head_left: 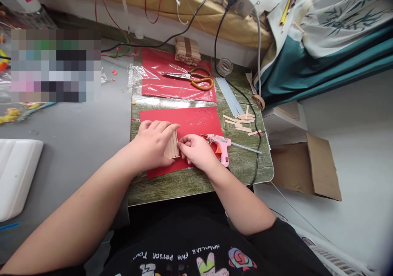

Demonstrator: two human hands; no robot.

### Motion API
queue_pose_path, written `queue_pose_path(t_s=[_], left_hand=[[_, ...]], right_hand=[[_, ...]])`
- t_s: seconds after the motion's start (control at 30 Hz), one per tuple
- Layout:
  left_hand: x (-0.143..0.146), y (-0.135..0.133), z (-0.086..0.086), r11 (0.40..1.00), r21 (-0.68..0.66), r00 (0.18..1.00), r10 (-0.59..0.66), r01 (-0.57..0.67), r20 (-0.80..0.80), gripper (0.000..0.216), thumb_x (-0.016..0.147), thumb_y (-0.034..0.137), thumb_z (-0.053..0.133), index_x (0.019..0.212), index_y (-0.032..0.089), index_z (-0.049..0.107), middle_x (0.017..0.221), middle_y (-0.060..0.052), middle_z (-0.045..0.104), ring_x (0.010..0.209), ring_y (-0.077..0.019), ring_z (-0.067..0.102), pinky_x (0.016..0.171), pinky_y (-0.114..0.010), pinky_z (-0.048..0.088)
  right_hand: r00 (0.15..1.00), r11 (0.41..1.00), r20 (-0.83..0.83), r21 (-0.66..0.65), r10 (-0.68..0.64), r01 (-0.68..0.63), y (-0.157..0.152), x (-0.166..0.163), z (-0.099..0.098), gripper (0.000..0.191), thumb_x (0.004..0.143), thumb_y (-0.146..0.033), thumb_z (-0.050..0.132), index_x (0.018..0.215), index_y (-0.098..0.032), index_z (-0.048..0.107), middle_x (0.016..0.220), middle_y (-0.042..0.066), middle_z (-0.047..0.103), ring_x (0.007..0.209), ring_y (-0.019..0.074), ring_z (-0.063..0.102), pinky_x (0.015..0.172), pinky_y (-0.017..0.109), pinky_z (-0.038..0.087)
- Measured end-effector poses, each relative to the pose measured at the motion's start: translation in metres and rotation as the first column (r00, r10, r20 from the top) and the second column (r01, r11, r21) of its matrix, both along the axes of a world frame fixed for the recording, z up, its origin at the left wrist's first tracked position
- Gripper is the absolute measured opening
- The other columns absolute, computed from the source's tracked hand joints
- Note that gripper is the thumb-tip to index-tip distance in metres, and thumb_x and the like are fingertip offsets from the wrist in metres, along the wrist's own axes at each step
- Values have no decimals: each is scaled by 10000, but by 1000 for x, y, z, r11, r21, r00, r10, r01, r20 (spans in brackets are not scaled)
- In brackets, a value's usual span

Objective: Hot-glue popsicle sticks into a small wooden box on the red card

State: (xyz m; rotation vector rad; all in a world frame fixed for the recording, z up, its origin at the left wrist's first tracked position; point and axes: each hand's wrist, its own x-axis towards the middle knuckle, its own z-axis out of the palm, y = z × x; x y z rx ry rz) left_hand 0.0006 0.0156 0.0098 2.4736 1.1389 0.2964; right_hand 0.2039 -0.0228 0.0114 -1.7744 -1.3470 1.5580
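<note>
A small panel of craft sticks (172, 147) laid side by side rests on a red sheet (199, 122). My left hand (153, 141) curves around it, thumb at the near edge and fingers at the far edge, covering its left part. Against the panel's right edge, my right hand (198, 150) has its thumb and fingertips pinched together; whatever lies between them is hidden. Just right of that hand is a pink glue gun (221, 141), lying on its side with a glue stick out of its back end.
Behind lie scissors (196, 77) on a wrapped red pack (159, 90) and a bundle of craft sticks (187, 51). Glue sticks (229, 98), loose craft sticks (242, 122) and a tape roll (224, 66) are at the right. A black cable (242, 92) crosses the table. An open cardboard box (322, 165) stands beyond its right edge.
</note>
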Motion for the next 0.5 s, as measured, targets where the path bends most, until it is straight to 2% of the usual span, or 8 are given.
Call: queue_pose_path(t_s=[0.1,0.2,0.33,0.5], left_hand=[[0,0,0,1000,2,1000,1,-1,6,908,739,485,756,1549,204,453,1453,-174,596,1321,-409,533,1152,-540,222],[0,-1,0,1000,6,1000,2,-2,2,903,741,491,748,1545,202,454,1451,-177,597,1312,-409,537,1145,-537,230],[0,-1,2,1000,9,1000,1,-1,-6,891,744,478,745,1541,198,459,1447,-179,597,1305,-406,539,1141,-532,241],[-1,-1,1,1000,-4,1000,-4,4,-8,907,747,494,750,1558,226,445,1452,-179,595,1319,-417,528,1144,-538,240]], right_hand=[[1000,1000,13,-8,-26,26,2,-1,-1,61,931,-267,661,902,-221,635,640,-25,692,411,95,544,350,200,381],[999,999,-5,-19,-34,34,3,-1,0,110,932,-311,686,894,-222,634,631,-25,690,405,95,538,342,198,369],[1000,999,-10,-49,-13,12,6,-1,3,180,918,-363,736,890,-223,626,641,-19,699,399,102,547,316,202,352],[999,998,-39,-65,16,-18,9,3,4,159,934,-346,710,882,-221,627,676,-3,727,406,99,555,321,199,358]])
